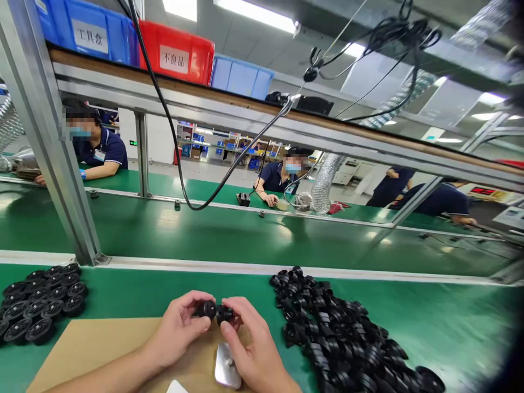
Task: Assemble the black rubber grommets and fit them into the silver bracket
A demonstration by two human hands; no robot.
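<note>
Over a brown cardboard sheet (110, 341), my left hand (180, 322) is closed on a round black plastic part (207, 309), gripped between thumb and fingers. Close beside it, my right hand (254, 344) pinches a second black plastic part (224, 314). The two parts face each other nearly end to end; whether they touch I cannot tell. Below my right hand lies a silvery metal plate (226, 367) with a small raised centre, partly covered by the hand. A white corner of something (177, 387) shows at the bottom edge.
A large heap of black plastic parts (339, 333) spreads on the right of the green table (139, 295). Round black discs (41, 305) stand in rows at left. A metal post (53, 136) and a hanging black cable (176, 169) are ahead. Several people work beyond the shelf frame.
</note>
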